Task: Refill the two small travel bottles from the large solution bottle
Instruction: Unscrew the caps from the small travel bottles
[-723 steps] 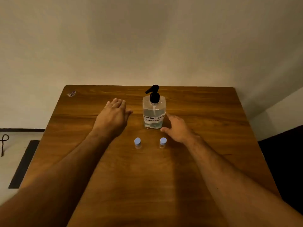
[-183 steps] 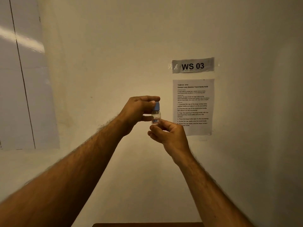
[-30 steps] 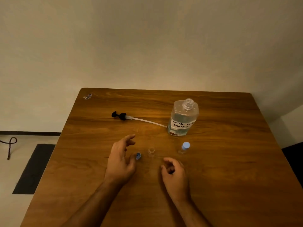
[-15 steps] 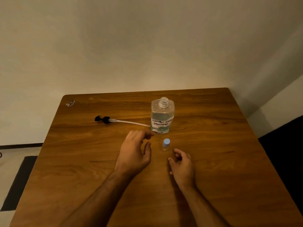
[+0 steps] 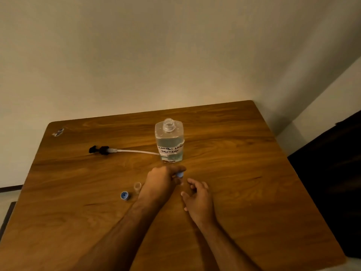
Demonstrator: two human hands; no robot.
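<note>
Table (image 5: 224, 192) – wood, square-ish, set against wall; carries all items below.

Big bottle (image 5: 169, 141) – clear, handwritten label, upright, centre of table toward far edge. Neck open, pump out. Approx. two-thirds full, as far as liquid line shows.

Pump (image 5: 101, 150) – black head w/ white dip tube, lying flat, left of big bottle; tube tip points at bottle base, touching or just short, can't tell.

L hand (image 5: 162, 182) – mid-table, just in front of big bottle. Fingers curled over blue cap of capped vial; looks like a pinch on the cap, though blur hides exact fingertip contact.

R hand (image 5: 197, 198) – just right of L hand, fingers loosely curled, holding nothing; fingertips near vial's lower body, contact not clear.

Capped vial (image 5: 180, 178) – small, clear, blue cap on, upright, long axis vertical. Sits between the two hands, nearer L; body mostly hidden by L fingers. Well short of big bottle, directly in front of it.

Open vial (image 5: 137, 186) – small, clear, no cap, upright, just left of L wrist.

Loose cap (image 5: 124, 195) – blue, open side up, just left of open vial, toward left edge.

Scrap (image 5: 58, 132) – small wrapper or tag, far-left corner. Not task-related.

Judgement: step in hand = uncapping 2nd vial. Cap lies directly under L grip, vial axis vertical, so twist about that axis; R hand is placed right beside body to steady it. No pouring started; open vial level too small to read.
</note>
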